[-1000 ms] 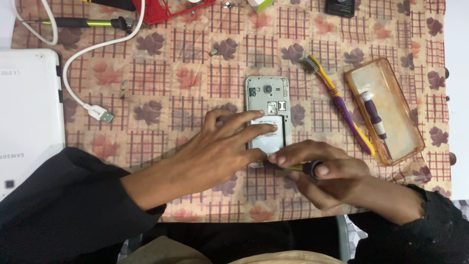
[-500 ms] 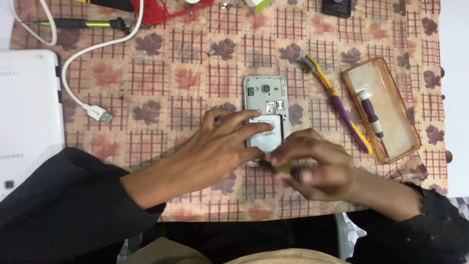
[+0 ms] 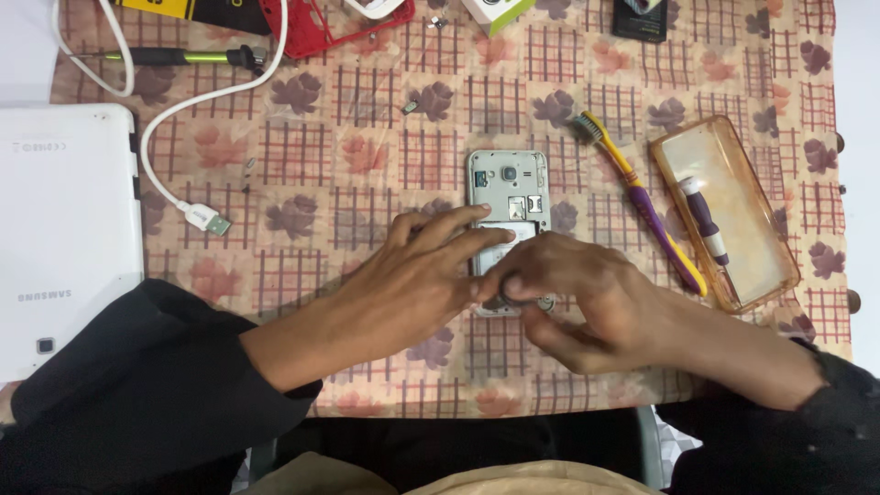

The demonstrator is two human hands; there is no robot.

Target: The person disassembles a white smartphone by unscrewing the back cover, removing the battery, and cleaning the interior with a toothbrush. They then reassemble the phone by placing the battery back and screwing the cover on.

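White tablet (image 3: 64,229), rect., back up, far left of left hand (image 3: 417,275). White/green box (image 3: 495,9) and yellow-black package (image 3: 197,9) at top edge, well above hands.

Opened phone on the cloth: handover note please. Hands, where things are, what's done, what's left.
Left hand: fingers spread, pressing on the lower half of the opened phone.
Right hand: fingertips bunched at the phone's lower edge; whether it holds anything cannot be told.
Phone lies back-up, centre of the patterned cloth.
Toothbrush lies right of the phone; beyond it a small screwdriver in a clear case.
White cable plug and white tablet are to the left.
Done: back cover off.
Left: interior still exposed.
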